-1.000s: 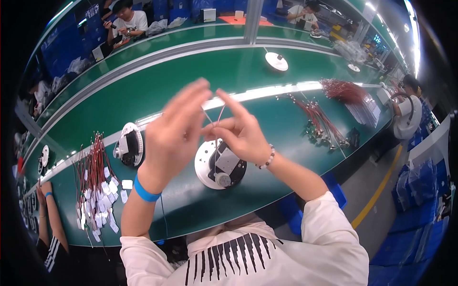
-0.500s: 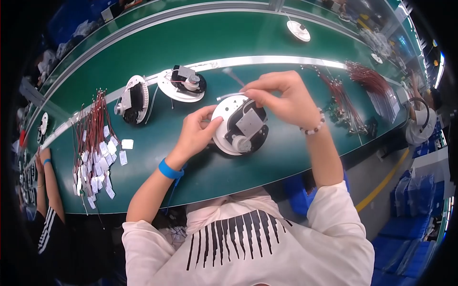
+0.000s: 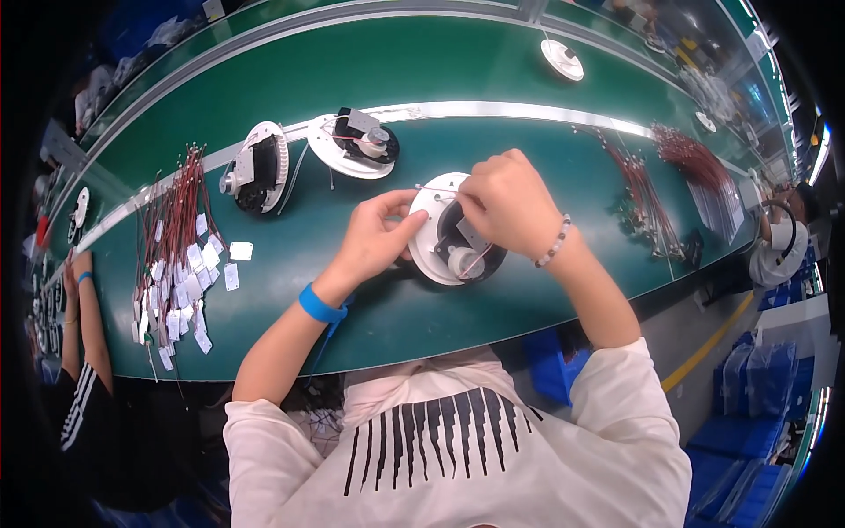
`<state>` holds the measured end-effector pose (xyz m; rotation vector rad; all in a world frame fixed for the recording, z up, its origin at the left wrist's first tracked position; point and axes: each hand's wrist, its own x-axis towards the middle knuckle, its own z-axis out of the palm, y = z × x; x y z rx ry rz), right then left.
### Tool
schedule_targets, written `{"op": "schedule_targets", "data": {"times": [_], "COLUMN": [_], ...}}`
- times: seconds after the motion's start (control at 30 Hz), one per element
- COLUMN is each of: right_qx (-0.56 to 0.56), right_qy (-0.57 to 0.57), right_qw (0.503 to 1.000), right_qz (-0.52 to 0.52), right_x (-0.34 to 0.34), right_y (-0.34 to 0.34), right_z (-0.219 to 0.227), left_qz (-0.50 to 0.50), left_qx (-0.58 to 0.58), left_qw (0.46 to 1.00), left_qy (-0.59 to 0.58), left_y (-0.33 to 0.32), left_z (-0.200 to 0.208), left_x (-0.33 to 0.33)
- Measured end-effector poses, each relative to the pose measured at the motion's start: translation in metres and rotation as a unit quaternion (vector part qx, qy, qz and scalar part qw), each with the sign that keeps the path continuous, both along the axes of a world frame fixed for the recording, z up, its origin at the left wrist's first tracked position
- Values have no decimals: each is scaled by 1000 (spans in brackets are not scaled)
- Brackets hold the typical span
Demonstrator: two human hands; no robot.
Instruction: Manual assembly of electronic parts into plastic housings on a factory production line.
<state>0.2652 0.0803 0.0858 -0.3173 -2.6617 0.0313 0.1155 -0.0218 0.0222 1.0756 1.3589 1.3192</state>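
Two hands worked at one white disc unit [image 3: 427, 253], which lay on the near part of the table [image 3: 370, 330], its black housing and grey motor [image 3: 465, 261] facing up, probably so that its fittings stayed in reach. The left hand [image 3: 374, 236] had its fingers partly curled around the left rim, thumb on the upper face, a hold that seemed meant to keep the disc from turning. The right hand [image 3: 509, 198] was bent over the far right part, its fingers drawn together in what looked like a pinch on a thin wire [image 3: 433, 188]; the exact contact was hidden. Two similar units, one tilted [image 3: 280, 167] and one flatter [image 3: 324, 157], sat to the far left, seemingly set aside to leave working room, while a bundle of red wires with white tags [image 3: 189, 255] lay spread on the left, perhaps for easy picking. Half a second earlier, the right hand was above the far rim with a blurred wire end sticking up beyond it; now it had come down over the housing, covering much of the grey plate [image 3: 473, 236], while the left hand kept its place on the rim.
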Motion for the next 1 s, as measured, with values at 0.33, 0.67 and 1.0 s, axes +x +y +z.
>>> {"op": "schedule_targets", "data": {"times": [0.33, 0.67, 1.0], "right_qx": [38, 78, 53], "right_qy": [-161, -164, -184], "right_qw": [985, 983, 981], "right_qz": [-49, -34, -24], "right_x": [-2, -14, -18], "right_y": [-6, -13, -4], "right_z": [19, 15, 23], "left_qz": [41, 59, 65], "left_qx": [72, 188, 195], "left_qw": [995, 924, 940], "left_qy": [57, 329, 272], "left_y": [-5, 0, -3], "left_z": [4, 2, 1], "left_x": [3, 3, 6]}}
